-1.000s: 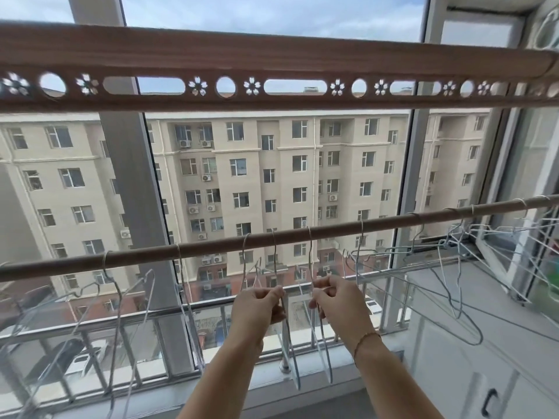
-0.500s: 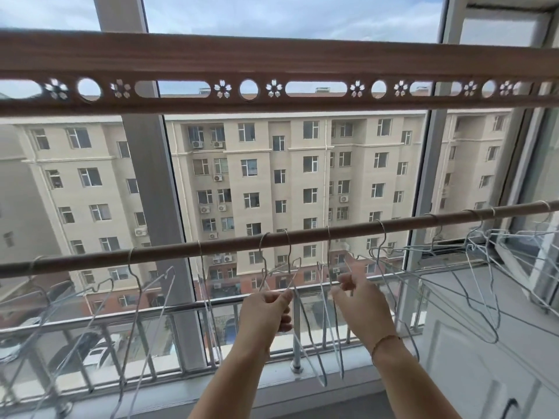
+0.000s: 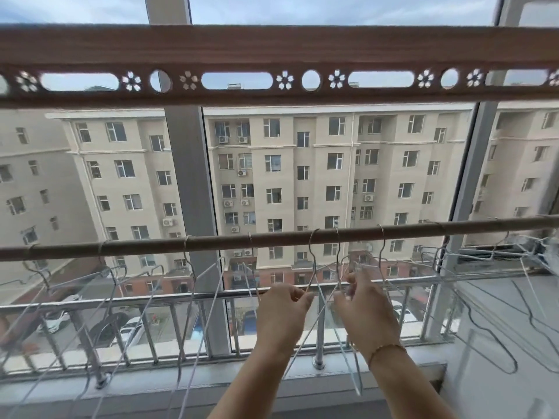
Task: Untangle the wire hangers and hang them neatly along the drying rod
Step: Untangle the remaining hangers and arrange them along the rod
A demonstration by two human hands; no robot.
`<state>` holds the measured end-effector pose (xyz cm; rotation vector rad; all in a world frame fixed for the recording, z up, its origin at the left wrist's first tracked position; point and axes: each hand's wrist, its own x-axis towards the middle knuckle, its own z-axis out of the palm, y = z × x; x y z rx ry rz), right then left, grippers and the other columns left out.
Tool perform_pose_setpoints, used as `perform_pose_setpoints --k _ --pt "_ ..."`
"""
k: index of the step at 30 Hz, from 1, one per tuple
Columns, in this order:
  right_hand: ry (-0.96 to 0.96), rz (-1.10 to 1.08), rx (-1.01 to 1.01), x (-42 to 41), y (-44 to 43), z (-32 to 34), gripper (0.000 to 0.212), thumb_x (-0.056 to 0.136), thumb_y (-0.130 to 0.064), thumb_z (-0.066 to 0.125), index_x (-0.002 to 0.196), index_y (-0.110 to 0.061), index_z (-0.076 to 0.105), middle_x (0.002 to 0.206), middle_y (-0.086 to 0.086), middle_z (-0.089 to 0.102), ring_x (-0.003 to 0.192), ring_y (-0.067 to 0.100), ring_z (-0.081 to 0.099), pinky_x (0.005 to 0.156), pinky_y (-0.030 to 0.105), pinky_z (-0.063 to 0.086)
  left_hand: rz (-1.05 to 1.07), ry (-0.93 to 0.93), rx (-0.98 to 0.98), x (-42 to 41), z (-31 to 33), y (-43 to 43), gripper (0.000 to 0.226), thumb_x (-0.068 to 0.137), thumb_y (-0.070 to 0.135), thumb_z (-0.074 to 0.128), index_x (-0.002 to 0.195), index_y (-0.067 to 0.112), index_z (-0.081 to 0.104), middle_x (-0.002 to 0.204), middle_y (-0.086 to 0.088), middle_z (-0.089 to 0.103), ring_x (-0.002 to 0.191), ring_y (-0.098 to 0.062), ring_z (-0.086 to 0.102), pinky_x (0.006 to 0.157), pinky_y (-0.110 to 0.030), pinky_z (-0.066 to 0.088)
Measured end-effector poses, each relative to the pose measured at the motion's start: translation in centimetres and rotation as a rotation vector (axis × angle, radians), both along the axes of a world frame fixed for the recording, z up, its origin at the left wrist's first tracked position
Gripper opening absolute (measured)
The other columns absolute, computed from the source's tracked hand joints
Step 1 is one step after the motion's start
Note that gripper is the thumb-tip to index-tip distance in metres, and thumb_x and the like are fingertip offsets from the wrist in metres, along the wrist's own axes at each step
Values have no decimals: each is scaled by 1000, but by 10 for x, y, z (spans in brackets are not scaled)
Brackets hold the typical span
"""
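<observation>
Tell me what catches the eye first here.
Two hands work at bottom centre: the left hand and right hand each pinch wire hangers hooked on the drying rod. Across the top runs a brown beam with flower cutouts. A tangled cluster of hangers bunches at the rod's far right.

Left hand (image 3: 282, 309) and right hand (image 3: 363, 311) pinch wire hangers (image 3: 314, 264) hooked on the drying rod (image 3: 211, 241).

- The drying rod (image 3: 272, 238) runs left to right, below the upper rail (image 3: 272, 52).
- Left hangers (image 3: 189, 255), central hangers (image 3: 313, 252) and a far-right cluster (image 3: 514, 247) hang on it.
- The left hand (image 3: 281, 309) and the right hand (image 3: 363, 309) are side by side under the rod's middle.
- The railing (image 3: 181, 298) stands behind.
</observation>
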<state>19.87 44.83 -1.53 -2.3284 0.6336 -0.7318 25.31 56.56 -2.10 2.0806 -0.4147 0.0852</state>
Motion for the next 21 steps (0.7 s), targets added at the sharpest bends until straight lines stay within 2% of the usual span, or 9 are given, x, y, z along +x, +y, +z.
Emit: perform_pose_setpoints --k 3,7,11,14,16,21 --pt "59 -6 2 1 -1 -6 15 88 -27 54 99 -18 59 81 -2 63 76 18 60 67 29 49 11 23 15 2 -2 2 28 88 29 61 68 14 71 60 3 68 46 -3 53 58 -24 45" --pt "45 33 41 3 0 -8 11 88 -24 55 80 -17 59 78 2 65 74 20 63 67 28 50 36 51 -53 -1 -5 12 29 89 26 59 65 14 68 62 0 69 49 -7 56 61 -29 51" --pt "36 60 68 6 3 -8 13 87 -23 55 84 -16 64 79 4 68 77 21 63 67 27 48 77 49 -111 0 -8 21 29 89 24 59 61 18 65 60 0 69 47 -9 58 61 -33 56" --pt "26 68 76 6 6 -8 12 87 -23 54 83 -17 64 79 3 68 77 21 62 66 27 46 78 62 -136 0 -9 25 30 90 22 59 60 20 64 57 0 68 38 -1 54 45 -20 48" --pt "15 76 88 6 7 -8 14 88 -22 54 82 -16 65 78 3 68 76 21 64 67 28 49 87 75 -155 0 -10 27 30 90 20 59 61 18 64 58 -1 67 37 -3 54 39 -17 42" --pt "-27 87 80 5 9 -7 15 89 -21 55 81 -13 64 74 3 69 70 18 64 57 22 42 126 104 -176 1 -12 32 27 91 21 56 68 12 67 63 -4 69 39 -7 56 43 -21 42"
